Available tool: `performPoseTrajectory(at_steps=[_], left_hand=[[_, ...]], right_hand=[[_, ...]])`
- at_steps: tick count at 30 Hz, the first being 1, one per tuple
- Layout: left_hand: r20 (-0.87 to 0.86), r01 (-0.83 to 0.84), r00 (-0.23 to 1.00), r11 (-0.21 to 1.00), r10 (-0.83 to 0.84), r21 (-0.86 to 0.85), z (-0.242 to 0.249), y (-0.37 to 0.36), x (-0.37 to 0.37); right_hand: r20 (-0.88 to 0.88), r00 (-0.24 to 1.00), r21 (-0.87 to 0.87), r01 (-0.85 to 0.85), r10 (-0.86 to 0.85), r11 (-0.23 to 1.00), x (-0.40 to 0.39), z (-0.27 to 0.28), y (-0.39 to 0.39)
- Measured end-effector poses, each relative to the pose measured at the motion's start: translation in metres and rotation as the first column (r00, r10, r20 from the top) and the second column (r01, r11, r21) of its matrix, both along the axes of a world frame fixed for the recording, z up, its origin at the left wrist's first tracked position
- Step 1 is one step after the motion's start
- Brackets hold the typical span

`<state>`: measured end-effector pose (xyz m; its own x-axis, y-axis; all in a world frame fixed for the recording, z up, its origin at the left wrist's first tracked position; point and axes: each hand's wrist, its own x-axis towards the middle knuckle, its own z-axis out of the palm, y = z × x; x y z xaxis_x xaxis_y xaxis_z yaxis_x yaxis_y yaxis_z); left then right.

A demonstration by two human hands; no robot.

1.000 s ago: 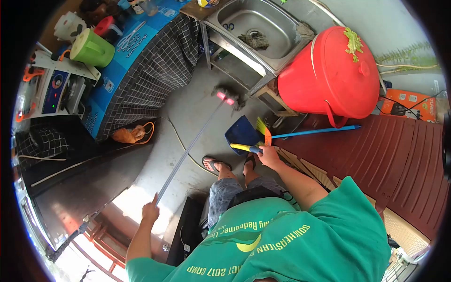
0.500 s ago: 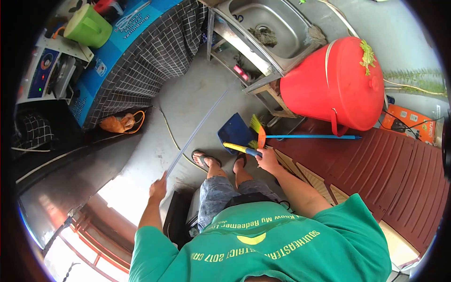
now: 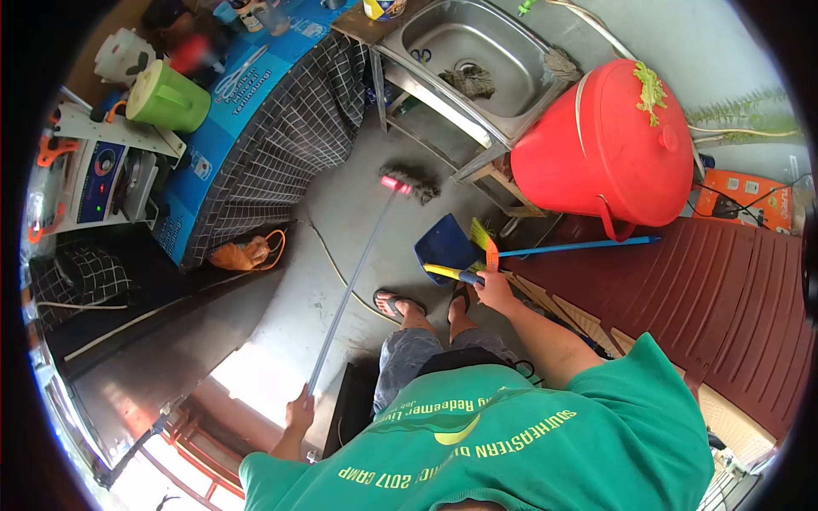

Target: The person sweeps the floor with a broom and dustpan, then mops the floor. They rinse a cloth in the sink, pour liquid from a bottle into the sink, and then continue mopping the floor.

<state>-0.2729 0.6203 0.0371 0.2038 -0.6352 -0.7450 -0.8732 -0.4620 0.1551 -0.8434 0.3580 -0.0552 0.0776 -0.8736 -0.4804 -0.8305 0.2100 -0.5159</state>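
Observation:
My left hand (image 3: 299, 412) is wrapped round the upper end of a broom's thin grey pole. The broom (image 3: 397, 183) has a pink head with dark, fluffy bristles, resting on the grey floor in front of the sink stand. My right hand (image 3: 494, 291) grips the blue-and-yellow handle of a dustpan (image 3: 445, 247). Its blue pan is just ahead of my feet. Right beside the pan is a second broom (image 3: 487, 247) with an orange and yellow-green head. Its blue stick (image 3: 588, 246) reaches right across the brown surface; my right hand is close below it.
A steel sink (image 3: 503, 60) on a metal stand is ahead, beside a large red lidded bucket (image 3: 605, 153). On the left, a table with a checked cloth (image 3: 281, 153) holds a green pitcher (image 3: 169, 98). A cable (image 3: 336, 264) crosses the floor near my sandals.
The pink broom head has come out from under the sink stand onto the floor, drawn back by my left hand. My right hand still holds the dustpan.

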Motion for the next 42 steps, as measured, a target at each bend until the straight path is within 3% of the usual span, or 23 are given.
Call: performPoseTrajectory(at_steps=[2,5,7,10,14,17,18,19,21,22,23,25,26,29,32,36,39,42], left_hand=[[-0.002,0.066,0.998,0.992,-0.067,-0.106,-0.054,-0.047,-0.009],[0.108,0.125,0.987,0.992,-0.122,-0.025,-0.091,-0.155,-0.043],[0.142,0.133,0.982,0.989,-0.124,-0.059,-0.107,-0.202,-0.058],[0.161,0.121,0.981,0.990,-0.109,-0.066,-0.108,-0.202,-0.050],[0.230,0.141,0.962,0.989,-0.145,0.035,-0.072,-0.121,0.018],[0.237,0.078,0.966,0.990,-0.105,0.120,0.025,-0.041,0.049],[0.228,0.032,0.971,0.985,-0.071,0.168,0.059,-0.021,0.051],[0.293,0.042,0.953,0.993,-0.073,0.111,0.096,-0.006,0.045],[0.027,-0.084,0.996,0.953,0.079,0.290,0.099,0.048,0.079],[0.020,-0.131,0.991,0.974,0.130,0.183,0.114,0.051,0.072],[0.005,-0.177,0.984,0.981,0.177,0.074,0.132,0.049,0.055],[-0.011,-0.211,0.977,0.977,0.211,0.044,0.128,0.045,0.039],[-0.042,-0.257,0.965,0.966,0.258,0.023,0.119,0.041,0.032],[0.018,-0.166,0.985,0.978,0.170,-0.126,0.078,0.009,0.016],[0.102,-0.153,0.978,0.958,0.182,-0.244,0.055,-0.071,-0.018],[0.316,-0.077,0.939,0.980,0.134,-0.185,0.073,-0.204,-0.084],[0.456,-0.015,0.881,0.972,0.124,-0.236,0.091,-0.213,-0.092],[0.531,-0.055,0.837,0.986,0.132,-0.158,0.133,-0.154,-0.079]], right_hand=[[0.006,1.000,0.042,0.020,-0.021,0.999,0.008,0.000,-0.002],[0.011,1.000,0.024,-0.005,0.005,1.000,0.023,-0.003,-0.009],[-0.002,0.995,0.217,0.095,-0.097,0.972,0.033,0.005,-0.011],[-0.053,0.999,0.062,-0.007,0.010,0.998,0.041,0.007,-0.014],[-0.083,0.994,0.025,-0.068,0.070,0.997,0.051,0.018,-0.035],[-0.055,0.996,0.115,-0.060,0.067,0.992,0.052,0.020,-0.055],[-0.024,0.995,-0.029,-0.096,0.095,0.995,0.049,0.014,-0.056],[-0.020,0.996,-0.034,-0.084,0.084,0.996,0.049,0.016,-0.062],[-0.093,0.986,0.024,-0.136,0.137,0.990,0.054,0.019,-0.074],[-0.052,0.995,0.006,-0.082,0.082,0.997,0.058,0.019,-0.078],[-0.039,0.997,-0.001,-0.072,0.072,0.997,0.060,0.011,-0.082],[-0.036,0.994,-0.114,-0.102,0.098,0.988,0.061,-0.012,-0.090],[-0.040,0.994,-0.083,-0.108,0.105,0.991,0.063,-0.014,-0.097],[-0.114,0.978,-0.050,-0.183,0.177,0.982,0.071,-0.016,-0.124],[-0.114,0.980,-0.039,-0.171,0.165,0.985,0.078,-0.008,-0.157],[-0.116,0.969,-0.066,-0.228,0.220,0.971,0.076,-0.032,-0.208],[-0.144,0.922,0.028,-0.360,0.360,0.933,0.078,-0.033,-0.251],[-0.097,0.916,0.016,-0.390,0.390,0.921,0.078,-0.056,-0.285]])
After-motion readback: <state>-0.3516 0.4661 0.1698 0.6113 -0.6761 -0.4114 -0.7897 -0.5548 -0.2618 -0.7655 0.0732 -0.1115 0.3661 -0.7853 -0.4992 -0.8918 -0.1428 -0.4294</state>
